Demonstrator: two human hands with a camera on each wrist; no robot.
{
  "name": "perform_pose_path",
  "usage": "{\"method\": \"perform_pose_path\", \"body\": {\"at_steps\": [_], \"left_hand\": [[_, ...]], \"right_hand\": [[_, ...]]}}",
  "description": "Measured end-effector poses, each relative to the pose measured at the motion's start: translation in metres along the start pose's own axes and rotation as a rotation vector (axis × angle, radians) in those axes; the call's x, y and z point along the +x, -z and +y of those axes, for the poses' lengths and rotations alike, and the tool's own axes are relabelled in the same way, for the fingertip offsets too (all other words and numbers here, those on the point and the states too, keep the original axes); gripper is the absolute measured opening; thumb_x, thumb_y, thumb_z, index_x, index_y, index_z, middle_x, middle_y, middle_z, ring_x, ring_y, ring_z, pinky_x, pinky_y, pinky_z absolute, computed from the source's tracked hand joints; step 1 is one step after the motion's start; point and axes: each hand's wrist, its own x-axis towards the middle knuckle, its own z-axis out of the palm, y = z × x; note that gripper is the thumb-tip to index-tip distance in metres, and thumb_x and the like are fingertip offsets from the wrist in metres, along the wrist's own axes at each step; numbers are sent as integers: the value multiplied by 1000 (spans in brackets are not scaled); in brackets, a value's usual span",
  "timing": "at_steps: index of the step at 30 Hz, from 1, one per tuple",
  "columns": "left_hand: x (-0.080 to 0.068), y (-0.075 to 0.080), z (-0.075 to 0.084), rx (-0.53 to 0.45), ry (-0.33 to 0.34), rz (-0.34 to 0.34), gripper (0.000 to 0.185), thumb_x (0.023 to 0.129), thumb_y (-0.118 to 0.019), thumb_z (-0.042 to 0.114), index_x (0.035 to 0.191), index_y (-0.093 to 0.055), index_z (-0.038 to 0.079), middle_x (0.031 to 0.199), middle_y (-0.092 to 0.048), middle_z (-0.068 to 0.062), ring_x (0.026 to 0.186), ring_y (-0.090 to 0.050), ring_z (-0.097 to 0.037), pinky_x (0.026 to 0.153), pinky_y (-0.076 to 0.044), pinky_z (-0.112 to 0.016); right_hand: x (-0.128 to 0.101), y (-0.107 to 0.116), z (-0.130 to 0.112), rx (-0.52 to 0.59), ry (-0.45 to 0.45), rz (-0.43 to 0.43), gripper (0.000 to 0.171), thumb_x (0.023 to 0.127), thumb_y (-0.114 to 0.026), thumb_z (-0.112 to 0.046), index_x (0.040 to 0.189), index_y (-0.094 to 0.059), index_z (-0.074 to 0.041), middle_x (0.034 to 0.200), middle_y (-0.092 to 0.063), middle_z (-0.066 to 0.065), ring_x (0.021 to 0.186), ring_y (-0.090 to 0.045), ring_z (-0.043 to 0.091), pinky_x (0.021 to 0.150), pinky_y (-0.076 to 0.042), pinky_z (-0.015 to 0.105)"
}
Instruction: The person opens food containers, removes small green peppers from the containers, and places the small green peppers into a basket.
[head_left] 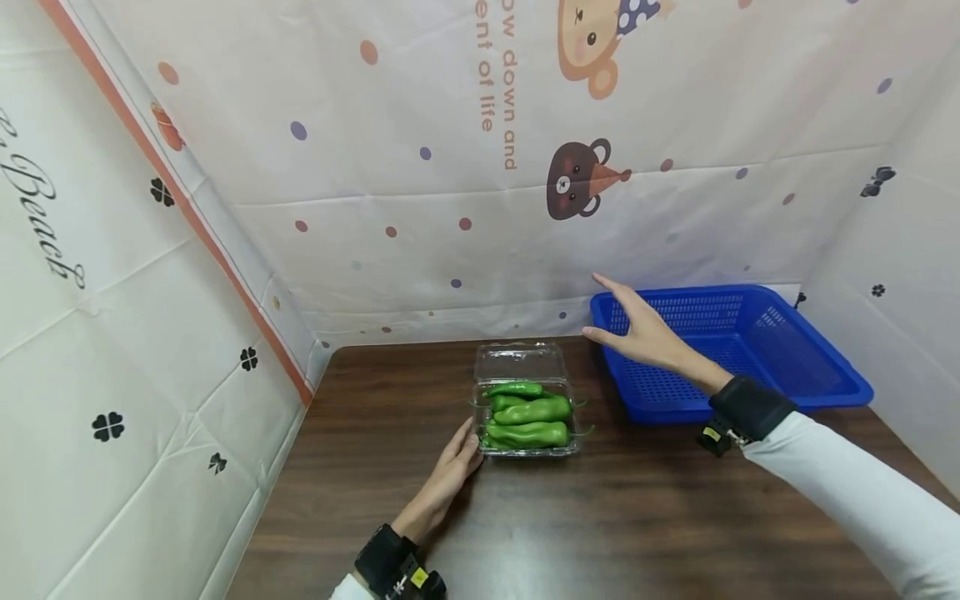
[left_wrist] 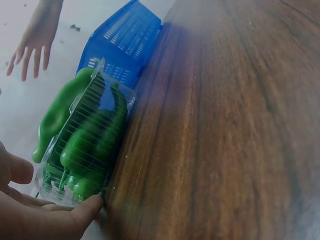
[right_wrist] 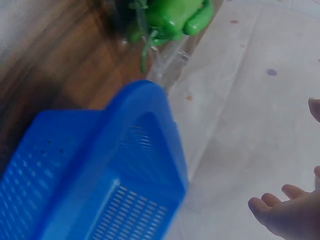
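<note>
A clear plastic clamshell box (head_left: 519, 364) stands on the table with its lid raised at the back. Several long green peppers (head_left: 529, 435) lie in it, a few thin stems poking past the sides. My left hand (head_left: 444, 479) rests against the box's left side near the front corner. In the left wrist view its fingertips (left_wrist: 91, 210) are right at the bottom edge of the box, around no pepper. My right hand (head_left: 647, 335) hovers over the left part of the blue basket (head_left: 817, 358), fingers spread and thumb apart, holding nothing.
The perforated blue basket stands at the right back of the brown wooden table (head_left: 570, 525). Printed white sheets (head_left: 360, 267) hang behind the table and at both sides, close to its back edge and to the basket.
</note>
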Motion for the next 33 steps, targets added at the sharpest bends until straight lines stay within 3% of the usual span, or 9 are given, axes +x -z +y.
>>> {"method": "perform_pose_path", "body": {"at_steps": [7,19,27,33], "left_hand": [[4,4,3,-12,-11,-2,60,114,-33,23,166,-6,8,170,-1,-26,155,-17,-45,128,-26,-56],[3,4,1,-14,-25,-27,62,114,-35,25,166,-5,9,171,0,-25,155,-17,-46,128,-26,-57],[1,1,-1,44,2,3,61,114,-33,31,166,-7,12,170,-3,-28,153,-25,-47,127,-28,-57],[1,0,1,22,9,9,58,114,-31,25,166,-9,10,170,-2,-28,154,-22,-47,126,-30,-57]], "right_hand": [[10,9,-14,-17,36,65,75,98,-71,-29,161,-33,-13,164,-30,21,152,-26,46,116,-28,75],[17,6,-45,-38,147,71,66,96,-73,-21,155,-44,-12,160,-37,20,150,-31,42,117,-32,71],[23,-2,-54,-28,164,25,67,96,-73,-18,155,-43,-8,156,-42,21,141,-41,42,111,-42,65],[24,-14,-56,-27,183,-26,64,94,-75,-16,151,-48,-6,150,-48,23,134,-49,42,105,-50,61]]}}
